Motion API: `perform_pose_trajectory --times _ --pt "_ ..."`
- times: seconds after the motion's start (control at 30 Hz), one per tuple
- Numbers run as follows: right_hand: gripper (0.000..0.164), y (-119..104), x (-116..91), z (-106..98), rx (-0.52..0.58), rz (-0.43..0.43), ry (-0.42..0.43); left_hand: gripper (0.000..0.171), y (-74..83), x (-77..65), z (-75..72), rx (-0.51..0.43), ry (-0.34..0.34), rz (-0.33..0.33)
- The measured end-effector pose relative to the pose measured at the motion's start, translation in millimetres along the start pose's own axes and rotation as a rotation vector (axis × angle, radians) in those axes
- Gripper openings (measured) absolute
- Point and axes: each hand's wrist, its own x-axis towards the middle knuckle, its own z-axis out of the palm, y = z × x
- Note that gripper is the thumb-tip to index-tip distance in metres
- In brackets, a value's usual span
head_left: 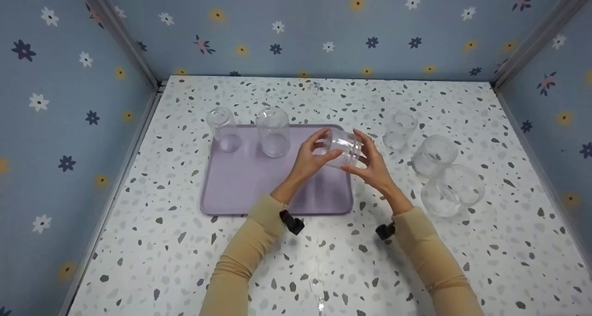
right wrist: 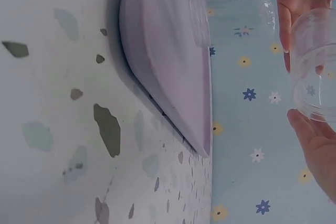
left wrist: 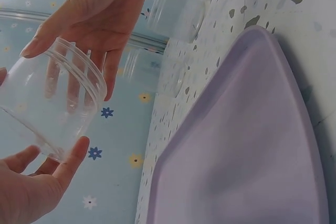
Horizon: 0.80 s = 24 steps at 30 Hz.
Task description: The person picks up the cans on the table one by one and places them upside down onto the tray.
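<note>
A clear, see-through jar (head_left: 341,145) is held tilted on its side over the right part of a purple tray (head_left: 249,186). My left hand (head_left: 311,158) grips one end with thumb and fingers spread around it. The ridged rim end sits between the thumb and fingertips of my right hand (head_left: 373,167). In the left wrist view the jar (left wrist: 47,103) lies between the left hand (left wrist: 31,187) below and the right hand (left wrist: 105,30) above. The right wrist view cuts the jar (right wrist: 315,61) off at its edge.
On the tray's back left stand two clear jars, a narrow one (head_left: 223,126) and a wider one (head_left: 273,131). Right of the tray, a small clear jar (head_left: 400,128), a medium one (head_left: 434,155) and a large one (head_left: 453,191) stand on the speckled table (head_left: 393,269). Flowered walls enclose the table.
</note>
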Motion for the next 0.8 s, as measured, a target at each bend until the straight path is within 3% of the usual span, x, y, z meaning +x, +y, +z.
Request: perform_pose_trajectory --times 0.2,0.3,0.43,0.57,0.8 --pt "0.084 -4.1 3.5 -10.3 -0.142 -0.028 -0.081 0.068 0.2 2.1 -1.6 0.048 0.064 -0.017" --pt "0.081 -5.7 5.0 -15.9 -0.217 -0.018 -0.109 0.068 13.0 -1.9 -3.4 0.065 0.072 -0.023" --pt "0.075 11.6 10.3 -27.2 -0.313 0.029 -0.137 0.069 8.5 1.5 -4.5 0.116 0.095 -0.013" --pt "0.071 23.8 16.1 -36.8 -0.433 0.075 -0.161 0.072 -9.4 9.9 -4.5 0.194 0.125 -0.003" --pt "0.057 19.8 25.3 -44.1 -0.654 0.042 -0.072 0.073 -15.0 14.6 -6.3 0.344 0.125 -0.011"
